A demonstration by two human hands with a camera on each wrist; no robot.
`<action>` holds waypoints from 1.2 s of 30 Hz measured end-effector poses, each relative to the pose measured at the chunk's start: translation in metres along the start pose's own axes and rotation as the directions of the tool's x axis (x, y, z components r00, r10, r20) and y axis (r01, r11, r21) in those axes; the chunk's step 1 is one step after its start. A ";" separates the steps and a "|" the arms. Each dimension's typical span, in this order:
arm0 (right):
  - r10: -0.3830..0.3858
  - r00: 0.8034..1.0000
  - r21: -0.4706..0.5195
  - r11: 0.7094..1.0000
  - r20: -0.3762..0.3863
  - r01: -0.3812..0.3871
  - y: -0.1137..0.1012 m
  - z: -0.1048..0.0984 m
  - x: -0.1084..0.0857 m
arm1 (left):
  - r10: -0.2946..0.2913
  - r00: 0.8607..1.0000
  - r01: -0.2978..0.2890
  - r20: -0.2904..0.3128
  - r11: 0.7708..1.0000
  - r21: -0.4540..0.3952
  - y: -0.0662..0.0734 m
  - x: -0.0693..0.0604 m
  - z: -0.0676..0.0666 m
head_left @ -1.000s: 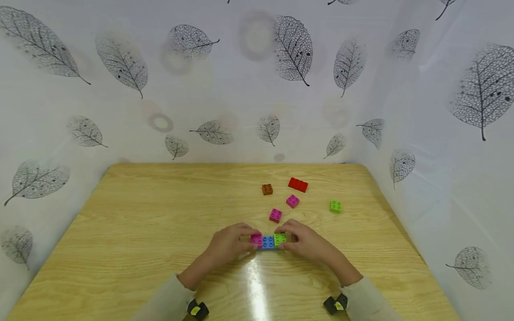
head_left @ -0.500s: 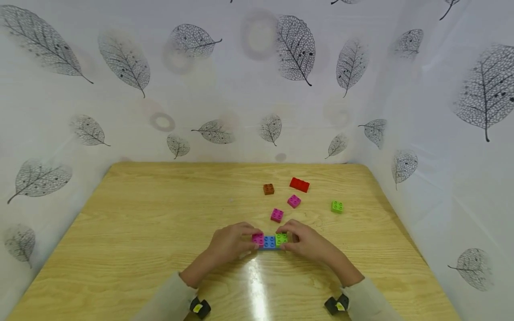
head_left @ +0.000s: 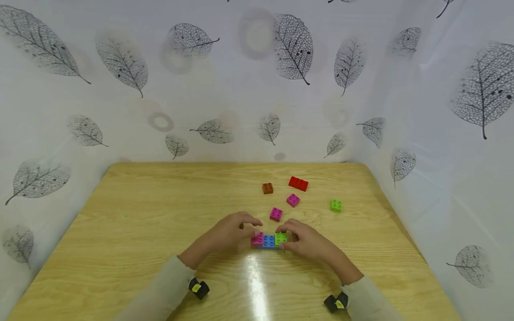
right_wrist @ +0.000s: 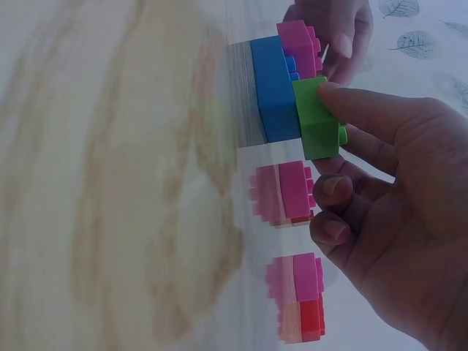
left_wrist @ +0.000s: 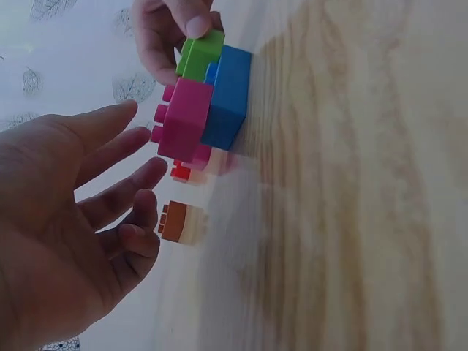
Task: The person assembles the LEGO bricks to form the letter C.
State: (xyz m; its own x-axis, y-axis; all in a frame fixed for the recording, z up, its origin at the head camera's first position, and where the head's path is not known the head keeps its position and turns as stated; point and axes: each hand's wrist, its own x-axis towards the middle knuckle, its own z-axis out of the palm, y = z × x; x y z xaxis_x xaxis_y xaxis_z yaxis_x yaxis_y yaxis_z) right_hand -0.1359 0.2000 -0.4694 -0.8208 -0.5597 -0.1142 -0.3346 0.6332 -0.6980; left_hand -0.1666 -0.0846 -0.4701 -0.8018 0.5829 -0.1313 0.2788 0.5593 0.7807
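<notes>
A long blue building brick (head_left: 269, 241) lies on the table near the front middle. On its left end sits a pink brick (head_left: 256, 241), on its right end a lime-green brick (head_left: 281, 238); blue studs show between them. My right hand (head_left: 308, 241) pinches the green brick (right_wrist: 314, 121) between thumb and finger. Just left of the pink brick (left_wrist: 186, 121), my left hand (head_left: 232, 231) is held with fingers spread and holds nothing. A gap shows between its fingertips and that brick in the left wrist view.
Loose bricks lie farther back on the wooden table (head_left: 160, 200): two pink, the nearer one (head_left: 275, 214) just beyond the hands, a brown one (head_left: 267, 188), a long red one (head_left: 298, 183) and a green one (head_left: 336, 205) to the right. A leaf-patterned curtain (head_left: 241, 89) stands behind.
My left hand has let go of the pink brick and moved up and slightly back from it, its fingers opening. The right hand stays on the green brick.
</notes>
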 end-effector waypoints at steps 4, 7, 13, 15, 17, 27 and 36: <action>-0.005 1.000 0.003 1.000 0.001 0.005 0.000 -0.001 0.000 | -0.006 1.000 0.006 -0.026 1.000 0.000 -0.001 0.014 -0.003; -0.007 1.000 0.007 1.000 0.000 0.007 0.001 0.000 0.001 | -0.008 0.999 0.009 -0.045 1.000 0.009 -0.001 0.026 -0.003; -0.015 1.000 0.006 1.000 -0.006 0.015 0.002 0.002 0.002 | -0.012 0.999 0.013 -0.053 1.000 0.024 -0.003 0.047 -0.002; -0.017 1.000 0.004 1.000 -0.004 0.017 0.002 0.001 0.002 | -0.007 0.999 0.008 -0.044 1.000 0.023 -0.004 0.053 0.000; -0.020 1.000 0.001 1.000 -0.003 0.020 0.002 0.001 0.001 | -0.006 0.999 0.006 -0.033 1.000 0.008 -0.006 0.058 0.002; -0.022 1.000 -0.003 1.000 -0.003 0.022 0.002 -0.001 0.001 | 0.039 0.999 -0.039 -0.016 0.999 0.005 -0.011 0.083 0.010; -0.023 1.000 0.007 1.000 0.000 0.023 0.002 -0.001 0.002 | 0.015 1.000 -0.015 0.002 0.999 0.052 -0.008 0.093 0.015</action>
State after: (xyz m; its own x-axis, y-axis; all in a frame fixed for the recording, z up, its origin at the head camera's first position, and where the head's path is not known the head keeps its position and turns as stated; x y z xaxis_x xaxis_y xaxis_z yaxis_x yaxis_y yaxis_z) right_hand -0.1384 0.2008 -0.4708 -0.8130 -0.5740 -0.0980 -0.3501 0.6163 -0.7054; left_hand -0.2360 -0.0262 -0.4978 -0.7966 0.5922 -0.1210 0.3175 0.5804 0.7499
